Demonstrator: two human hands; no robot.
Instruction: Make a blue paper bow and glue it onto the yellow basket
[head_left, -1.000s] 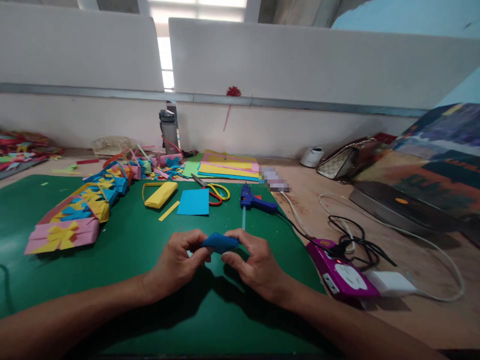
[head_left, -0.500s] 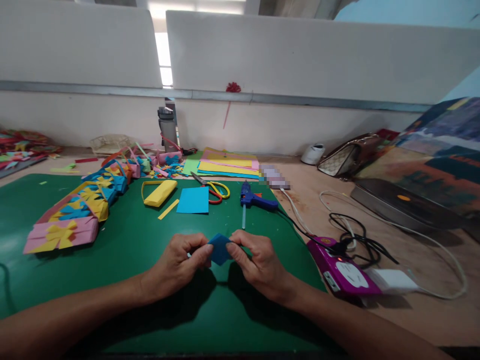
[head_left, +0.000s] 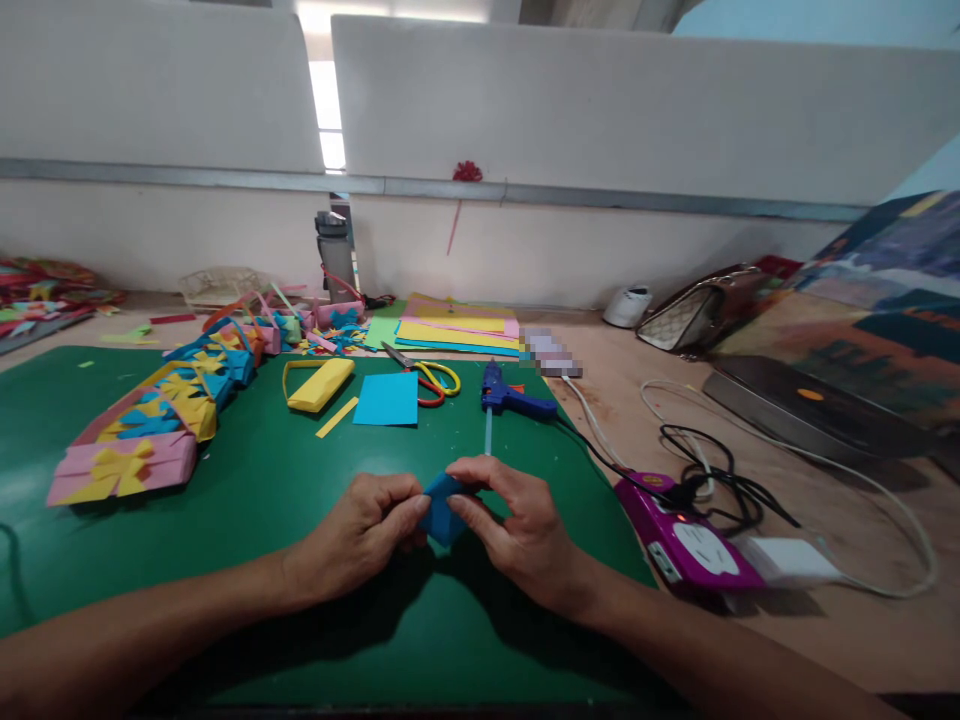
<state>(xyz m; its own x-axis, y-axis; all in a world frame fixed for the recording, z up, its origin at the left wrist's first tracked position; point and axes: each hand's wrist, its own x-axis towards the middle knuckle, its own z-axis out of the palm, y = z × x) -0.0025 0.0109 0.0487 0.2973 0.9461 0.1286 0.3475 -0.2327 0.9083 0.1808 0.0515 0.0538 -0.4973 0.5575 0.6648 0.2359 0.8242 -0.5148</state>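
A small folded piece of blue paper [head_left: 442, 515] is held above the green mat [head_left: 247, 560]. My left hand [head_left: 379, 520] pinches its left side between thumb and fingers. On the other side, my right hand [head_left: 510, 510] grips the upper right edge, the index finger along the top and the thumb on the face. Beyond the hands lie a flat blue paper square [head_left: 386, 400], a yellow paper strip [head_left: 337, 417] and a folded yellow paper basket with a handle [head_left: 322, 387]. A blue glue gun [head_left: 517, 397] rests behind my right hand.
Scissors [head_left: 431, 378] lie behind the blue square. Finished paper baskets [head_left: 127, 465] line the mat's left. Paper sheets [head_left: 450, 330] and a grey bottle [head_left: 335, 258] stand at the back. A purple power strip [head_left: 686, 535] with cables sits on the right.
The blue paper has turned and tilted slightly in my fingers. My right hand has shifted a little left, its index finger now over the paper's top edge.
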